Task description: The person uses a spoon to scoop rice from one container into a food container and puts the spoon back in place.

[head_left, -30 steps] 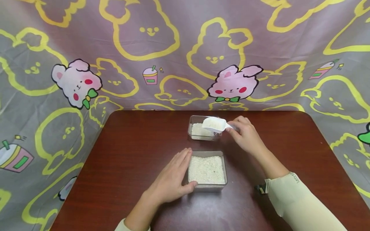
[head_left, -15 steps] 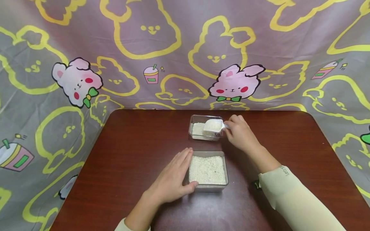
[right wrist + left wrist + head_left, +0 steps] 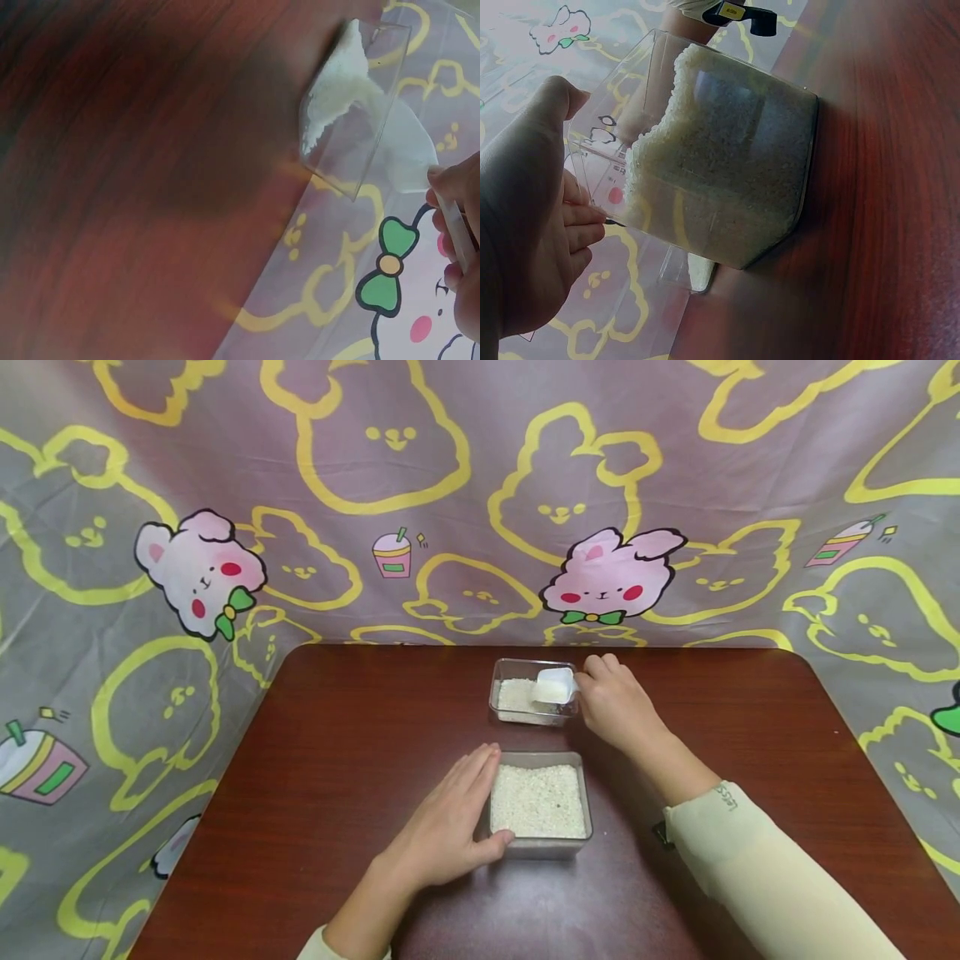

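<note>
My right hand (image 3: 622,706) grips the handle of a white scoop (image 3: 553,687) above the far small clear container (image 3: 510,662). The scoop tips down to the left, over white rice grains lying mostly at that container's left side. In the right wrist view, rice slides off the scoop (image 3: 411,150) into the container, and the fingers (image 3: 448,247) wrap the handle. Closer to me stands a larger clear box (image 3: 543,850), well filled with rice (image 3: 536,802). My left hand (image 3: 450,822) rests along its left side, fingers straight, the thumb at the front corner.
Both containers stand on a dark red-brown table (image 3: 337,760). Behind and beside the table hangs a curtain (image 3: 465,468) with cartoon prints. A few stray pale specks lie on the table to the right.
My right hand has moved slightly left and turned, tipping the scoop from near level to a steep tilt; its rice has poured into the far container. My left hand has stayed in place.
</note>
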`<state>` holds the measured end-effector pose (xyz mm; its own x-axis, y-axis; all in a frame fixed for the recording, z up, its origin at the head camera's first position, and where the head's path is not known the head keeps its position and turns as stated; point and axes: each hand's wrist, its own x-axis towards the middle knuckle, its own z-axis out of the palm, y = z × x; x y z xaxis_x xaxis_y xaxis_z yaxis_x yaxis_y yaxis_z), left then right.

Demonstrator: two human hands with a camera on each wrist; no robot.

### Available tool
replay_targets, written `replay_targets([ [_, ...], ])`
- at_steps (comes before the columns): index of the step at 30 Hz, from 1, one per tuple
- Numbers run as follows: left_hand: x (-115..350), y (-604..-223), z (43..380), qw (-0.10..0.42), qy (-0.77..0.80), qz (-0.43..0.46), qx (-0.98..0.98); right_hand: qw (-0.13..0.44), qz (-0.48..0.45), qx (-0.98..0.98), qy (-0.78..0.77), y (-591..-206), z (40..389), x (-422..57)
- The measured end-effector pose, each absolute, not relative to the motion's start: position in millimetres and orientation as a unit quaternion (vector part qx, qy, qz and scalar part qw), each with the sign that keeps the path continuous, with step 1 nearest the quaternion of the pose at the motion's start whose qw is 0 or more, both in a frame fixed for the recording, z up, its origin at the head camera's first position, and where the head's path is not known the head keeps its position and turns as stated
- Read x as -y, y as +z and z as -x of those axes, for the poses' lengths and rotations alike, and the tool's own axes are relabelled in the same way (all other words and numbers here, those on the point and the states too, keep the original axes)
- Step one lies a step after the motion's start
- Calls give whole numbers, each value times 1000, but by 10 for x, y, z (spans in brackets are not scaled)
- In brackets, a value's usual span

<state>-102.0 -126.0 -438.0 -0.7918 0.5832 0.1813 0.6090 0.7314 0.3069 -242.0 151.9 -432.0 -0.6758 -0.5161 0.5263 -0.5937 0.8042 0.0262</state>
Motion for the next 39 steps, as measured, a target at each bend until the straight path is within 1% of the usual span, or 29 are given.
replay_targets([
  [8, 1259, -4381, 1018, 39, -178, 322, 929, 300, -327, 896, 19, -4314, 2436, -1529],
  [25, 1254, -4374, 1014, 36, -179, 319, 930, 309, -333, 891, 11, -4274, 2392, -1561],
  [33, 1254, -4381, 1010, 35, -182, 320, 929, 295, -320, 900, 19, -4291, 2362, -1583],
  [39, 1255, -4378, 1009, 29, -184, 318, 930, 258, -277, 919, 109, -4300, 2348, -1630],
])
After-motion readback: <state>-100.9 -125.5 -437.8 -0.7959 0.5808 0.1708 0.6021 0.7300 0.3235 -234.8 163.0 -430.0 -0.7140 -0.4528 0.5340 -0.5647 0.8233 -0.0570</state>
